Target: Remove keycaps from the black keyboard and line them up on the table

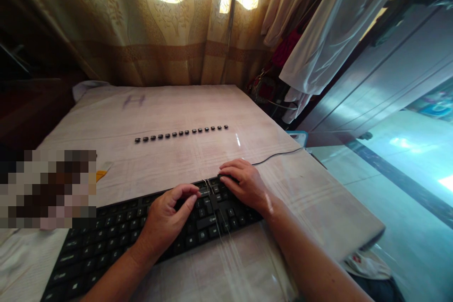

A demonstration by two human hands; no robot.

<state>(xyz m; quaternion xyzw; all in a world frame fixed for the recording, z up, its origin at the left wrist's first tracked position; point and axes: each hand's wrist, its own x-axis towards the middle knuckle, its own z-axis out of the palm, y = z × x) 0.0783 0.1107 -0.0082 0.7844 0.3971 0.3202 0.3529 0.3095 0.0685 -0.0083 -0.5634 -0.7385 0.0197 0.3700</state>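
Keyboard (106, 236), in the head view, is lying aslant on the near part of the table (311, 188), its left end reaching nearer than its right. The left hand (164, 219) is hovering over or resting on its middle, thumb and forefinger curling close together; whether they are pinching anything, I cannot tell. The right hand (246, 186) is draping its bent fingers over the far edge towards the right end, though how firmly it is gripping is hidden. Between the hands, a thin wire tool (214, 202) is lying across the keys. A row of small dark pieces (167, 136), likely keycaps, is sitting beyond the keyboard, and a cable (276, 155) is trailing right.

The keyboard is looking light, stiff and fairly smooth, probably sliding easily on the cloth; its short ends are offering the safest hold, sparing the keys. Those small pieces are seeming easy to scatter, needing a fingertip pinch.
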